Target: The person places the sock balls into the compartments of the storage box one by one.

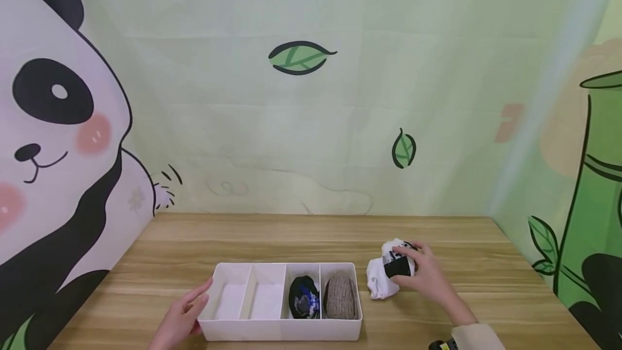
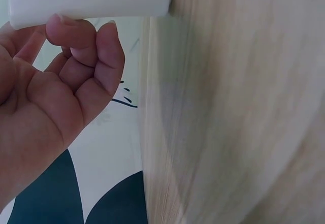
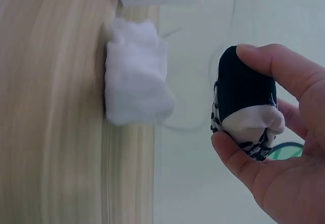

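Observation:
My right hand [image 1: 427, 274] pinches a rolled pair of black-and-white patterned socks [image 3: 246, 89] between thumb and fingers. In the right wrist view the roll is raised off the wood, apart from a white sock bundle [image 3: 137, 74] on the table. The head view shows that white bundle [image 1: 380, 280] just left of the held roll. At the left end of a white divided box [image 1: 282, 331], my left hand [image 1: 180, 312] touches the outer wall with its fingertips. In the left wrist view its fingers [image 2: 109, 56] are loosely bent against the box's edge.
Within the box, dark socks with blue marks [image 1: 304, 298] and a brown-grey sock roll [image 1: 340, 296] fill the two right compartments; the two left ones show bare white bottoms. A wooden table [image 1: 291, 236] runs back to a printed backdrop [image 1: 218, 96] with a panda.

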Motion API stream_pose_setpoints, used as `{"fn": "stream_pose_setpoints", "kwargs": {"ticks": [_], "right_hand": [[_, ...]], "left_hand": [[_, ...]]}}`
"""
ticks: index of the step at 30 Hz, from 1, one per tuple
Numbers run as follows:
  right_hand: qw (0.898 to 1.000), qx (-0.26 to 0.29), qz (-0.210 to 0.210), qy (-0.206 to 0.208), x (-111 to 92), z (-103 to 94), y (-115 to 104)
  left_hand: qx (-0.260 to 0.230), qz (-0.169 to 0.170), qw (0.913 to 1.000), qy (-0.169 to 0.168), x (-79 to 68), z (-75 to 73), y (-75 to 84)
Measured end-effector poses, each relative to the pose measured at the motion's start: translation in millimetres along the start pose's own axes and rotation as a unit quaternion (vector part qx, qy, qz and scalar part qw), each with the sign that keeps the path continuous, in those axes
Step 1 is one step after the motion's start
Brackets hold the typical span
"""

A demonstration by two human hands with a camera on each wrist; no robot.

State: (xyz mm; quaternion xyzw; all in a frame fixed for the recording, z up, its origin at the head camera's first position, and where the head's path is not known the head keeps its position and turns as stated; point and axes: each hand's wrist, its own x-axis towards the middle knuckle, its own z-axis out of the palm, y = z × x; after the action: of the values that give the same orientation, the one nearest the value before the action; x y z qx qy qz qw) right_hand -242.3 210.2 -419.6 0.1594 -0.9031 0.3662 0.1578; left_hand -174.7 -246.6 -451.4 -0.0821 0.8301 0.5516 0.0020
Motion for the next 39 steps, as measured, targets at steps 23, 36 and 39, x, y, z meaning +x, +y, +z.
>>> {"fn": "stream_pose_setpoints", "kwargs": {"ticks": [23,36,39], "right_hand": [[0.998,0.045,-0.013,-0.029,14.4,47.2,-55.8],[0.995,0.081,-0.034,-0.052,17.5,66.4,-79.5],[0.995,0.078,-0.041,-0.055,16.9,70.7,-83.1]], "left_hand": [[-0.007,-0.004,0.9999,-0.010,0.1,0.7,2.3],[-0.003,-0.011,0.9999,-0.006,0.1,-1.5,0.8],[0.001,-0.011,0.9999,-0.007,0.0,-1.3,0.7]]}}
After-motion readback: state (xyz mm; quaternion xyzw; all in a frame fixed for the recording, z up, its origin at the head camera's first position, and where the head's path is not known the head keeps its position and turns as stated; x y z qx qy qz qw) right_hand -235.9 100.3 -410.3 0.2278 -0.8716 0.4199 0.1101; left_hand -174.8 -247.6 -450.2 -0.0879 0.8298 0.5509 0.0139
